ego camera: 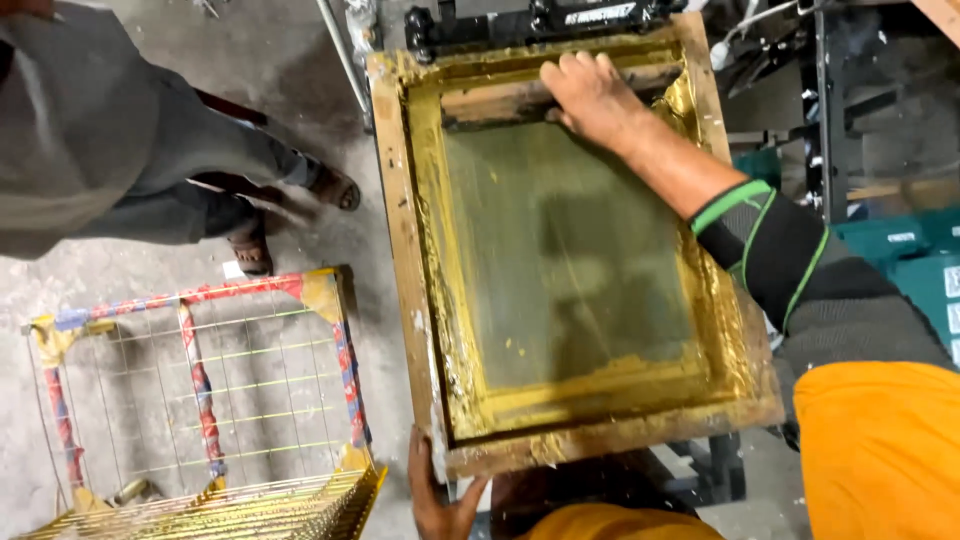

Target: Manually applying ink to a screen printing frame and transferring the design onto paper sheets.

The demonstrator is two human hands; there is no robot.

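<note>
A wooden screen-printing frame [400, 250] smeared with yellow ink fills the middle of the head view, its mesh dark green. At the frame's far end my right hand [590, 95] is closed over a wooden squeegee [500, 100] lying across the mesh. My left hand [437, 500] holds the frame's near left corner from below, fingers curled on its edge. A black sleeve with green trim covers my right forearm.
A wire drying rack [200, 400] with red-taped and yellow-stained bars stands at lower left on the concrete floor. Another person in grey clothes and sandals [250, 250] stands at upper left. Black press hardware [540, 20] sits behind the frame; teal crates [900, 250] lie at right.
</note>
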